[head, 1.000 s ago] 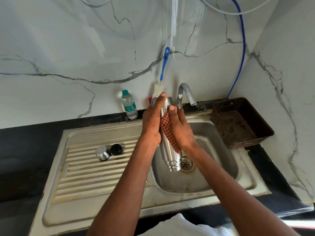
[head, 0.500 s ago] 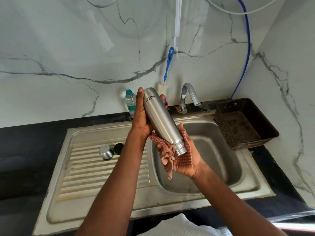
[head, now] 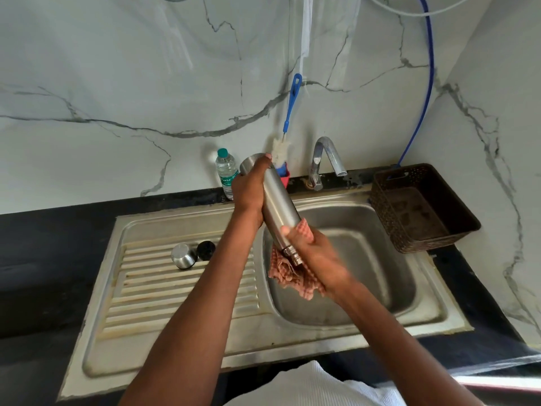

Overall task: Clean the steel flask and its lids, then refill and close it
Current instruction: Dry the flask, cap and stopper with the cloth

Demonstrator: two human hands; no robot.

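Since half a second ago the steel flask (head: pixel 278 202) has turned a little in the hands, and the right hand (head: pixel 317 254) has come higher along its neck with the cloth (head: pixel 292 278); the printed name on the flask body no longer faces the camera.

Going from left to right, two lids lie on the ribbed drainboard of the sink (head: pixel 164 291): one steel cap (head: pixel 183 255) and one black inner lid (head: pixel 205 250), just beside each other, maybe touching. Behind them, at the marble wall, one plastic water bottle (head: pixel 226 171) stands upright.

The left hand (head: pixel 248 187) grips the flask near its base, fingers curled round it. There is one flask, held tilted over the sink basin, base up toward the wall and open threaded mouth down toward the person. The right hand grasps the neck with the one checked red cloth between palm and steel; the rest of the cloth hangs below the mouth.

Behind the flask one bottle brush (head: pixel 288 121) with a blue handle leans on the wall. One tap (head: pixel 325 161) stands at the back rim of the basin. At the far right one brown basket (head: pixel 421 206) sits on the black counter.
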